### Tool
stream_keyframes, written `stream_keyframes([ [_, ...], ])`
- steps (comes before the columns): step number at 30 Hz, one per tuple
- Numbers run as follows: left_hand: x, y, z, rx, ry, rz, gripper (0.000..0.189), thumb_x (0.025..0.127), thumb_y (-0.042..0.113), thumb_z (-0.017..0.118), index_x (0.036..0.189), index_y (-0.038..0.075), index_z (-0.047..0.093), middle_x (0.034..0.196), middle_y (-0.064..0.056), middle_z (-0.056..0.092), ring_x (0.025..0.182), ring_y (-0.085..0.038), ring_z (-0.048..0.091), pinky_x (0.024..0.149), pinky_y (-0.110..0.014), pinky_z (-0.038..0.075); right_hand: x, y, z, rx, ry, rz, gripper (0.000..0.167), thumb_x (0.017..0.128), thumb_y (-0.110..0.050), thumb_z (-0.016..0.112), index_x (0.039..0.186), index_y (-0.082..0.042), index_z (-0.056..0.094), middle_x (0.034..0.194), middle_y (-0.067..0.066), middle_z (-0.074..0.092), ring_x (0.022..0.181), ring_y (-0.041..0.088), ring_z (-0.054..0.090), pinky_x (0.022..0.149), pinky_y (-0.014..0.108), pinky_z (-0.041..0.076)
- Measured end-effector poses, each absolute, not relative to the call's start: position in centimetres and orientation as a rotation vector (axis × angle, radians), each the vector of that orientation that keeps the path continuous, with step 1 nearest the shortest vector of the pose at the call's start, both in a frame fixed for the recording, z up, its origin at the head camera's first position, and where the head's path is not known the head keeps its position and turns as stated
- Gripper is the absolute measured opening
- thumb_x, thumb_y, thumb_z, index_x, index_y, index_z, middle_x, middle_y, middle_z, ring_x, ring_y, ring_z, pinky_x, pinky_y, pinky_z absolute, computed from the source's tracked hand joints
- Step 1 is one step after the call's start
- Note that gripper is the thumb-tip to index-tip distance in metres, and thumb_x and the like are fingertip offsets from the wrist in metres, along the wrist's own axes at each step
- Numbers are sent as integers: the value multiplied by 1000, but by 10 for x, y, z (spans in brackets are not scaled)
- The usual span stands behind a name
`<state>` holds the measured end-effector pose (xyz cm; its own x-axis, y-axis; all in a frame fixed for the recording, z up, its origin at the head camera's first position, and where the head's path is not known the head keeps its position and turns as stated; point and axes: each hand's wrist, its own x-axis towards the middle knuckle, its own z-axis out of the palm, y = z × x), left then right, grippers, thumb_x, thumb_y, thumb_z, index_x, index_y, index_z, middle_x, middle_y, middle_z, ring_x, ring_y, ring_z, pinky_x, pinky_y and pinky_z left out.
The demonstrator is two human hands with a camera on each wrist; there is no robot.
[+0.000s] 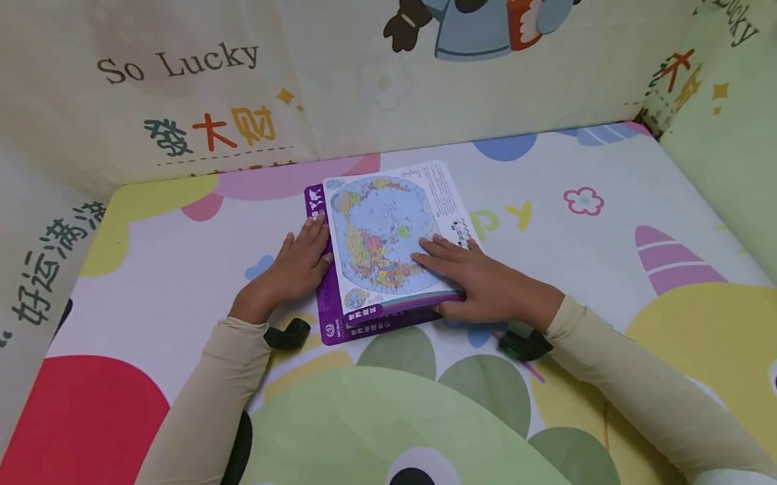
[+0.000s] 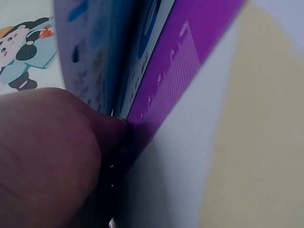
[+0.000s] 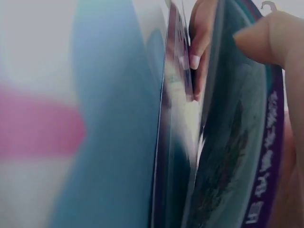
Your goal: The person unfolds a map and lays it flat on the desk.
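Note:
A world map board (image 1: 388,235) with a purple lower edge lies over a larger purple board (image 1: 330,301) on the table. Its right side is raised, and the right wrist view looks into the gap. My left hand (image 1: 298,266) rests with straight fingers on the purple left margin. In the left wrist view its thumb (image 2: 111,126) touches the purple board at the fold. At the lower right corner my right hand (image 1: 485,280) pinches the map board: fingers lie over the printed map, and the thumb (image 3: 259,40) is on the underside in the right wrist view.
A cartoon-printed cloth (image 1: 404,418) covers the table. Printed curtains (image 1: 331,62) enclose the back and both sides, close behind the table's far edge. Black straps (image 1: 525,344) hang under both wrists.

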<state>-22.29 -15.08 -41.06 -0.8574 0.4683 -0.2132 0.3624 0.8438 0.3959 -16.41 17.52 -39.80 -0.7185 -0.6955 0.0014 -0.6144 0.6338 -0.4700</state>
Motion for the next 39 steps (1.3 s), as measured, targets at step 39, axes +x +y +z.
stream_keyframes([
  [39,-223,-158,-409,664,2662,576,114,81,54,72,156,4,2,162,-9,-9,146,-24,-15,115,-46,-10,-161,191,-396,-1165,2761,-800,64,91,4,54,151,-6,36,154,13,33,142,29,29,111,49,27],
])
